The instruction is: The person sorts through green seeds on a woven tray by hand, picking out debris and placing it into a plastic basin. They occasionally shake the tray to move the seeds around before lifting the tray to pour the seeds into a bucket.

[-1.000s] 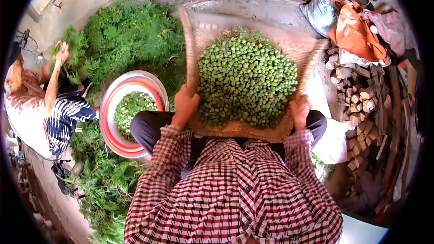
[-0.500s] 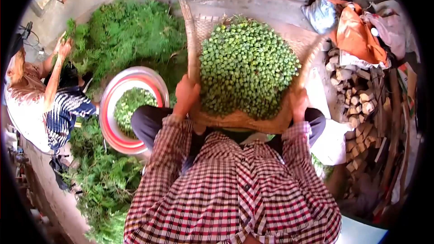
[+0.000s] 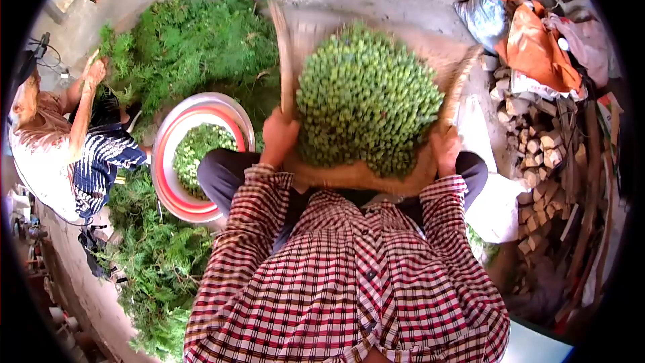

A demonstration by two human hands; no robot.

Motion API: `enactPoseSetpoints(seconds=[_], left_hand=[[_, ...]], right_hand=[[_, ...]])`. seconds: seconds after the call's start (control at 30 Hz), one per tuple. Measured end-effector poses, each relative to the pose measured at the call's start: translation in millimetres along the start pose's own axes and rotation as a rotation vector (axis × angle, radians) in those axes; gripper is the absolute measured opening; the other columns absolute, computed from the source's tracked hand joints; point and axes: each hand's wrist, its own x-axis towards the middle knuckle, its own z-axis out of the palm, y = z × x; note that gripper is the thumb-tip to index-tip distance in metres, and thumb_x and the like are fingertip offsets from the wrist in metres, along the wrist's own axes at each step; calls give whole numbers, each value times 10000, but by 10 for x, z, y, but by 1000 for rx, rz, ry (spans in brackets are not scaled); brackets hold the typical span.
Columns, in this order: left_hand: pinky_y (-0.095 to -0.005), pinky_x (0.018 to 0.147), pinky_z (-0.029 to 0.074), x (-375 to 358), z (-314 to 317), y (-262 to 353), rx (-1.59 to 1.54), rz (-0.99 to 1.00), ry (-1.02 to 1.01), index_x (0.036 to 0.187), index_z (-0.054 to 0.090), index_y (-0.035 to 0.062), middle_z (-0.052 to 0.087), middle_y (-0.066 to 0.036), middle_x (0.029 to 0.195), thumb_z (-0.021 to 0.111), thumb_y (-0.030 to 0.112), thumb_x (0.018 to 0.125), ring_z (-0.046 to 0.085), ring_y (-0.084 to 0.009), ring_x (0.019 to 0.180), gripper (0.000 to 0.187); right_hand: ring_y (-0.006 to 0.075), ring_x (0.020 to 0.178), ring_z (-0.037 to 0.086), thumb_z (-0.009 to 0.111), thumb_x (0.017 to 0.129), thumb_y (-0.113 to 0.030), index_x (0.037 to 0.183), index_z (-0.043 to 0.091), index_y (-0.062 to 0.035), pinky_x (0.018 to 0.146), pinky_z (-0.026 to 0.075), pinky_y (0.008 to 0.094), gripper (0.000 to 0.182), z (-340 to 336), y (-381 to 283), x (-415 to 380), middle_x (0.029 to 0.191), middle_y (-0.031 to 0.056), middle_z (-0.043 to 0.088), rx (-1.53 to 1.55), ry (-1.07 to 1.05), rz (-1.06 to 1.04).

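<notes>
A woven winnowing basket [image 3: 376,180] is held out over my lap, its open end facing away from me. My left hand [image 3: 279,136] is closed round the left rim, and my right hand [image 3: 444,148] grips the right rim. On the basket lies a broad heap of small green cone-like pods [image 3: 366,101], streaked by motion. Beside my left knee stands a red-and-white basin [image 3: 166,185] with more green pods [image 3: 195,154] inside.
Cut green branches [image 3: 201,47] are piled beyond the basin, with more foliage [image 3: 161,262] nearer me. Another person [image 3: 84,134] sits at the left, a hand at the branches. On the right are stacked firewood [image 3: 537,154], an orange bag [image 3: 537,47] and a white sack [image 3: 494,212].
The pods have blurred and their heap has shifted slightly in outline as the basket moves in my hands. Both hands keep their hold on the rims.
</notes>
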Motion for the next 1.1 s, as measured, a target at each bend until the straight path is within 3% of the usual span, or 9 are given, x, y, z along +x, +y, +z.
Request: enactPoseSetpoints(seconds=[0.1,0.13,0.3,0.43,0.5,0.53,0.6,0.83,1.1], left_hand=[[-397,622,460,-56,-2,45,113,-109,-34,780,570,-28,599,-198,702,539,203,710,589,-354,678,243],[-388,618,460,-117,-67,59,30,-85,-58,779,571,-29,599,-192,696,540,196,705,593,-335,668,239],[-359,611,460,57,-199,106,-38,-27,-48,867,567,-20,604,-174,725,557,191,701,604,-274,669,269],[-461,591,438,146,-144,133,-40,143,67,819,534,-7,579,-202,699,569,167,687,558,-397,671,221],[-464,601,437,-130,-80,-66,49,77,-18,825,535,-6,580,-205,708,571,170,684,558,-396,679,229],[-468,611,436,-59,12,-94,111,50,-57,831,536,-6,581,-207,718,573,173,682,558,-395,687,237],[-465,639,443,-111,-102,94,33,-106,-149,831,541,-4,585,-210,732,578,191,674,563,-390,709,254],[-453,601,453,157,-222,235,-73,34,9,794,526,-3,585,-203,706,579,186,679,568,-388,662,228],[-454,647,466,39,63,-29,68,-100,-142,829,565,14,599,-194,725,567,207,682,575,-389,697,242]], right_hand=[[419,689,564,635,707,-301,826,505,23,608,459,447,369,-74,-160,-177,745,264,572,-86,-45,17],[432,708,560,650,684,-238,846,499,39,632,459,449,355,-164,-193,-308,745,281,565,85,-36,-85],[421,696,571,641,669,-171,880,502,50,626,463,425,335,-407,-482,-299,721,264,570,81,-28,17],[420,659,571,628,683,-179,861,505,36,598,458,432,305,-402,-492,-119,700,245,578,189,178,-55],[417,663,568,634,680,-235,876,508,16,607,455,451,343,-55,-114,5,695,234,573,39,80,-169],[421,689,561,638,674,-277,904,506,-7,628,452,467,378,172,128,-12,708,224,572,-215,1,-109],[413,709,566,629,669,-207,895,510,15,639,458,445,338,18,81,-224,783,250,573,-107,-62,-96],[425,722,567,600,667,-150,883,506,69,639,459,427,322,-429,-440,-181,755,276,572,104,50,29],[435,771,564,665,653,-272,923,514,45,678,462,457,443,0,-116,-152,792,270,586,-6,-102,26]])
